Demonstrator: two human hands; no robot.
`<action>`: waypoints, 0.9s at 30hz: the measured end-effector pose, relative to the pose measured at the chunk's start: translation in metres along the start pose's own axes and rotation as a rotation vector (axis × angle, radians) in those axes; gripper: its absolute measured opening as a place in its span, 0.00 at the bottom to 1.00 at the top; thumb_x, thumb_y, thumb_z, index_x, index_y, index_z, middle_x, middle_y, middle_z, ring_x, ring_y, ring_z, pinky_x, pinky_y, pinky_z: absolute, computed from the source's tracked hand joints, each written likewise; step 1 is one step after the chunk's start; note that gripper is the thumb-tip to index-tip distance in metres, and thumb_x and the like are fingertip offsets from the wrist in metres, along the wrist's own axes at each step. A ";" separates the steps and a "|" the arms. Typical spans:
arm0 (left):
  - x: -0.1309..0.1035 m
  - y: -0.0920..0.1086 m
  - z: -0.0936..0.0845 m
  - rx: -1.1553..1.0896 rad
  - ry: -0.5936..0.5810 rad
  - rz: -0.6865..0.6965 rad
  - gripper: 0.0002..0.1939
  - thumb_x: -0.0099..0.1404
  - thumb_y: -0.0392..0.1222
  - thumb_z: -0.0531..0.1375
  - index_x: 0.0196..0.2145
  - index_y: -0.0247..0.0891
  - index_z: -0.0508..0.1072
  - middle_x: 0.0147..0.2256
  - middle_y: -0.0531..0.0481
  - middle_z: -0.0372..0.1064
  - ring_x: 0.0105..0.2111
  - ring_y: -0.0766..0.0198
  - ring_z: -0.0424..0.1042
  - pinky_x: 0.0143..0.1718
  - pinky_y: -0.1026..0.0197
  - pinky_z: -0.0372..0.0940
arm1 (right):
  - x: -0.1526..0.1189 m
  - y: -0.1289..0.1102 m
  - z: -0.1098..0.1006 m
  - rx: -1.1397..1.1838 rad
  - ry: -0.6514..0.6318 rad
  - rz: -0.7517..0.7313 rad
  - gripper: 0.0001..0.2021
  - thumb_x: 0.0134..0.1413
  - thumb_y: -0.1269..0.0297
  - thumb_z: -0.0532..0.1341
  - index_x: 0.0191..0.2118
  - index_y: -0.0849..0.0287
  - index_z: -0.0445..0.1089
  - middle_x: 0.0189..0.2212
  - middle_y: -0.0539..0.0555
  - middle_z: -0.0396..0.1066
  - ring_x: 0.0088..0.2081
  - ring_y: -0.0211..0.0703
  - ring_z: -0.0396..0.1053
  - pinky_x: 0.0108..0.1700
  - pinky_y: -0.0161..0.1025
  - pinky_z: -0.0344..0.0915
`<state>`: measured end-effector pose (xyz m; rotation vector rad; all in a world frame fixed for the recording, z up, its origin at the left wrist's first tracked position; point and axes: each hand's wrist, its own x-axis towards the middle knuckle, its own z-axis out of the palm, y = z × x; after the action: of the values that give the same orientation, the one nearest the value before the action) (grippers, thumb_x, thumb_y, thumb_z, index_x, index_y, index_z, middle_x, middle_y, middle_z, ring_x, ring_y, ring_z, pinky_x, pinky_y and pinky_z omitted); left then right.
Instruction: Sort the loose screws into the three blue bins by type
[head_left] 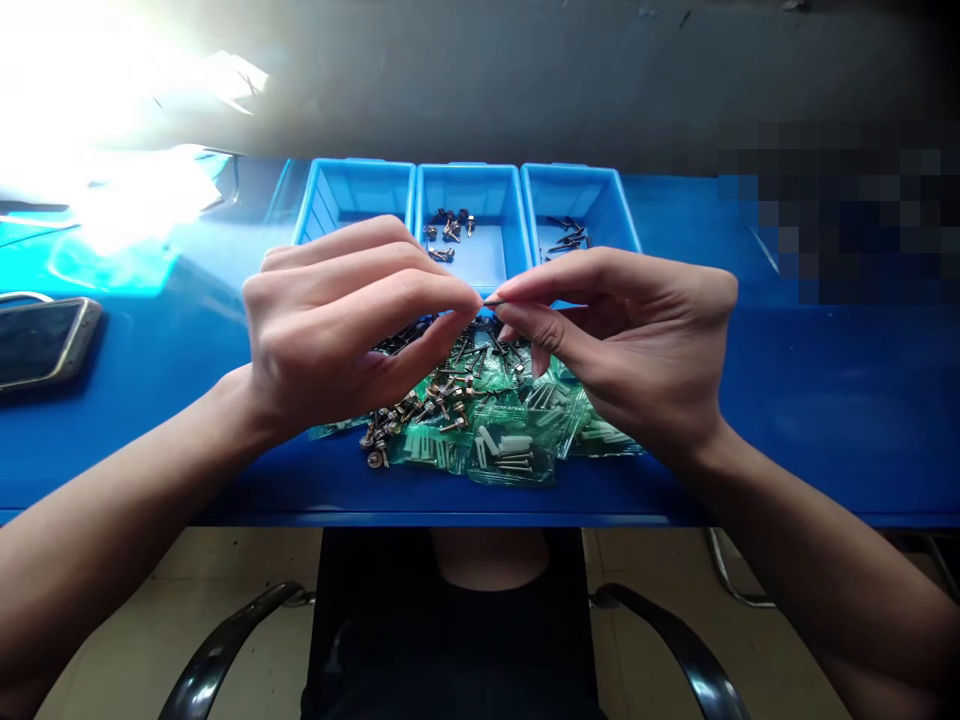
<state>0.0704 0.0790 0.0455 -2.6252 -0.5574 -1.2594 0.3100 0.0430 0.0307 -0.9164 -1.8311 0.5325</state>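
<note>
My left hand [337, 325] and my right hand [645, 335] meet above the front of the table. Between their pinched fingertips is a small dark screw [492, 303], mostly covered by the fingers. Below them lies a pile of black screws [474, 352], with brassy hex-head screws with washers [442, 400] at its left. Green clear packets [514, 475] of white wall plugs and pale screws lie at the front and right of the pile. My hands hide part of it.
Three blue bins stand behind my hands: the left bin [364, 163], whose visible inside shows no parts, the middle bin [480, 262] with hex-head screws, and the right bin [626, 215] with black screws. A phone [45, 345] lies far left on the blue table [810, 420].
</note>
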 end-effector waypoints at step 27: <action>0.000 0.005 0.003 -0.208 0.047 -0.157 0.06 0.73 0.47 0.69 0.38 0.44 0.83 0.38 0.53 0.82 0.36 0.64 0.81 0.38 0.58 0.78 | 0.006 -0.012 -0.001 0.178 0.027 0.083 0.07 0.61 0.67 0.76 0.41 0.45 0.85 0.39 0.51 0.85 0.40 0.55 0.83 0.42 0.54 0.87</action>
<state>0.0749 0.0751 0.0430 -2.7552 -0.6696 -1.4968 0.3052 0.0398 0.0429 -0.8766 -1.6966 0.7198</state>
